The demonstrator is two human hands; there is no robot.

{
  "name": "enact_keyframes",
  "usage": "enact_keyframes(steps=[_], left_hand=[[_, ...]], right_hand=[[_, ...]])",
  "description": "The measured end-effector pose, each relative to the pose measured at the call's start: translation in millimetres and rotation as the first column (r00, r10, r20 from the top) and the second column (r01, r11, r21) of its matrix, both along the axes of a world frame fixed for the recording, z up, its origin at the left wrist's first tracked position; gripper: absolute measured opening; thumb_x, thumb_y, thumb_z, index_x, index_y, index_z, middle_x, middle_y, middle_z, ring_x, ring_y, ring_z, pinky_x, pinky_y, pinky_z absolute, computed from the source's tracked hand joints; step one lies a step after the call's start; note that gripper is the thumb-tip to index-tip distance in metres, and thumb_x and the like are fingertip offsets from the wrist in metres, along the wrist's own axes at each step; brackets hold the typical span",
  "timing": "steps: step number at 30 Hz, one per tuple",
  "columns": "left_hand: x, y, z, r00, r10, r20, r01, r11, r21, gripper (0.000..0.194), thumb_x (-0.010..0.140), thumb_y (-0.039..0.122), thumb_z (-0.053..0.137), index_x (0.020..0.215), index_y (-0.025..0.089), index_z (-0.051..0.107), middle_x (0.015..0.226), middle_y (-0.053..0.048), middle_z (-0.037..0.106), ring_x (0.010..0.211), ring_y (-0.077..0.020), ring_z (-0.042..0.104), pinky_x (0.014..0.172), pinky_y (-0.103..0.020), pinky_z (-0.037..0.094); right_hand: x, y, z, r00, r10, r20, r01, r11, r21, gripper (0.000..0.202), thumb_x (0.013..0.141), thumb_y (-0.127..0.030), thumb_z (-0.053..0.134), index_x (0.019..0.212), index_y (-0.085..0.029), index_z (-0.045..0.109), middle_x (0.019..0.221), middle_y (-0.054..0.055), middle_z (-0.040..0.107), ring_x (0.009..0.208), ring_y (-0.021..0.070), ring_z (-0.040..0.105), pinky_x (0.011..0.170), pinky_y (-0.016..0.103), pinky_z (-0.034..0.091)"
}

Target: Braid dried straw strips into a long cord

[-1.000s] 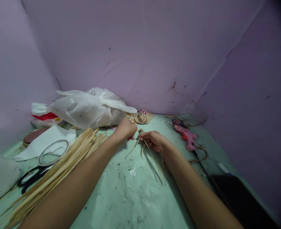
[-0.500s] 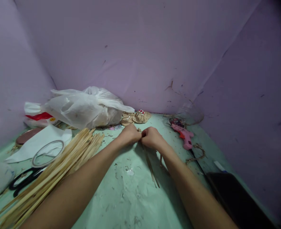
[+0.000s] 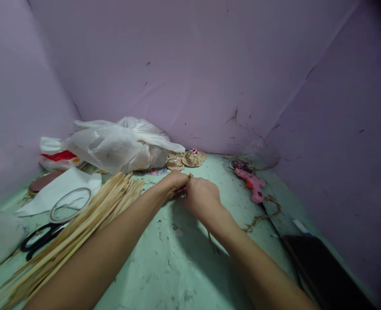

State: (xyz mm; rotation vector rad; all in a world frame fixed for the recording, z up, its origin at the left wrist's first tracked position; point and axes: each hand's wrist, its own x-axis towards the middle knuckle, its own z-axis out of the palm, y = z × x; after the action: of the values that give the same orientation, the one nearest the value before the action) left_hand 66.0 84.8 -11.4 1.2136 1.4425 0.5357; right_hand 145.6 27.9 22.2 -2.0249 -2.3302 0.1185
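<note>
My left hand (image 3: 175, 182) and my right hand (image 3: 203, 196) meet above the middle of the table, both with fingers closed. Between them pokes out the small tan tip of a braid of plant fibre (image 3: 190, 175); the fingers hide most of it. Thin loose strands (image 3: 211, 241) show below my right forearm, near the tabletop. Just beyond the hands lie small woven straw hats (image 3: 193, 159), one trimmed in red and white. A bundle of dry straw strips (image 3: 90, 234) lies to the left, partly behind my left forearm.
Left: a knotted white plastic bag (image 3: 122, 144), a white sheet (image 3: 64, 189), a ring (image 3: 70, 205) and black-handled scissors (image 3: 40, 239). Right: a pink glue gun (image 3: 254, 185) with its cord, a braided piece (image 3: 267, 213) and a black phone-like slab (image 3: 322, 267). Purple walls (image 3: 190, 77) enclose the table.
My right hand has turned over and moved in against my left, covering more of the braid. The strands below are now mostly behind my right forearm. The whole view has shifted slightly.
</note>
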Motion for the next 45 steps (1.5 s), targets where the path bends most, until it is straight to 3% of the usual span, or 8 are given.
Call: enact_keyframes(steps=[6, 9, 14, 20, 27, 33, 38, 45], left_hand=[[-14.8, 4.5, 8.0, 0.986, -0.163, -0.037, 0.162, 0.986, -0.033, 0.018, 0.053, 0.013, 0.051, 0.042, 0.015, 0.037, 0.03, 0.006, 0.03, 0.027, -0.0029, 0.023, 0.031, -0.018, 0.01], [-18.2, 7.0, 8.5, 0.976, -0.213, 0.042, 0.215, 0.975, -0.06, 0.014, 0.054, 0.015, 0.051, 0.045, 0.014, 0.04, 0.031, 0.006, 0.03, 0.026, -0.0023, 0.022, 0.031, -0.018, 0.009], [-19.1, 9.1, 2.5, 0.974, -0.218, 0.066, 0.221, 0.974, -0.047, 0.006, 0.053, 0.013, 0.049, 0.049, 0.014, 0.044, 0.034, 0.006, 0.034, 0.027, -0.0029, 0.023, 0.031, -0.018, 0.009], [-15.2, 6.1, 6.0, 0.946, -0.26, -0.194, 0.274, 0.96, 0.049, 0.005, 0.054, 0.013, 0.049, 0.049, 0.012, 0.05, 0.034, 0.005, 0.036, 0.029, -0.0045, 0.027, 0.032, -0.019, 0.017], [-22.9, 4.1, 22.9, 0.836, -0.296, -0.462, 0.364, 0.929, 0.065, 0.01, 0.056, 0.015, 0.052, 0.058, 0.01, 0.06, 0.044, -0.001, 0.052, 0.036, -0.0073, 0.037, 0.038, -0.021, 0.029], [-62.4, -2.1, 66.1, 0.712, 0.017, -0.702, 0.3, 0.897, 0.325, 0.011, 0.054, 0.02, 0.056, 0.06, 0.015, 0.063, 0.05, -0.001, 0.055, 0.049, -0.0112, 0.047, 0.046, -0.02, 0.03], [-88.8, -25.7, 104.3, 0.522, 0.027, -0.853, 0.365, 0.897, 0.251, 0.012, 0.054, 0.024, 0.054, 0.06, 0.017, 0.062, 0.052, -0.001, 0.055, 0.052, -0.0129, 0.048, 0.049, -0.021, 0.03], [-93.0, -17.6, 73.0, 0.293, -0.238, -0.926, 0.415, 0.904, -0.101, 0.014, 0.043, 0.024, 0.061, 0.053, 0.016, 0.056, 0.053, -0.004, 0.055, 0.05, -0.0162, 0.05, 0.049, -0.024, 0.034]], right_hand=[[27.0, 26.2, 2.4, 0.917, -0.087, -0.389, 0.054, 0.994, -0.095, 0.011, 0.062, -0.02, 0.056, 0.065, -0.015, 0.065, 0.058, 0.006, 0.06, 0.057, 0.0146, 0.054, 0.048, 0.021, 0.034], [35.3, 39.7, -6.2, 0.672, -0.319, -0.668, 0.158, 0.943, -0.292, 0.011, 0.067, -0.017, 0.053, 0.064, -0.011, 0.062, 0.056, 0.006, 0.058, 0.052, 0.0116, 0.052, 0.047, 0.02, 0.035], [26.5, 41.7, -24.7, 0.362, -0.493, -0.791, -0.035, 0.841, -0.54, 0.013, 0.067, -0.009, 0.048, 0.055, -0.011, 0.054, 0.047, 0.001, 0.051, 0.039, 0.0074, 0.044, 0.041, 0.019, 0.035], [25.8, 41.8, -30.3, 0.466, -0.499, -0.731, 0.079, 0.846, -0.527, 0.017, 0.064, -0.015, 0.053, 0.048, -0.012, 0.049, 0.033, -0.004, 0.038, 0.028, 0.0037, 0.025, 0.032, 0.02, 0.015], [35.0, 42.5, -41.9, 0.445, -0.431, -0.785, 0.021, 0.882, -0.471, 0.014, 0.061, -0.02, 0.054, 0.05, -0.013, 0.051, 0.031, -0.007, 0.033, 0.028, 0.0028, 0.02, 0.032, 0.02, 0.012], [37.7, 42.9, -46.2, 0.452, -0.416, -0.789, 0.02, 0.889, -0.458, 0.013, 0.06, -0.022, 0.056, 0.052, -0.012, 0.053, 0.033, -0.007, 0.035, 0.029, 0.0032, 0.021, 0.033, 0.021, 0.013], [37.6, 42.5, -45.5, 0.467, -0.424, -0.776, 0.026, 0.884, -0.467, 0.016, 0.061, -0.024, 0.056, 0.05, -0.013, 0.051, 0.031, -0.007, 0.032, 0.029, 0.0038, 0.021, 0.033, 0.021, 0.013], [38.0, 42.1, -45.0, 0.476, -0.413, -0.777, 0.021, 0.888, -0.459, 0.016, 0.06, -0.024, 0.055, 0.049, -0.014, 0.05, 0.032, -0.007, 0.032, 0.029, 0.0033, 0.02, 0.033, 0.021, 0.012]])
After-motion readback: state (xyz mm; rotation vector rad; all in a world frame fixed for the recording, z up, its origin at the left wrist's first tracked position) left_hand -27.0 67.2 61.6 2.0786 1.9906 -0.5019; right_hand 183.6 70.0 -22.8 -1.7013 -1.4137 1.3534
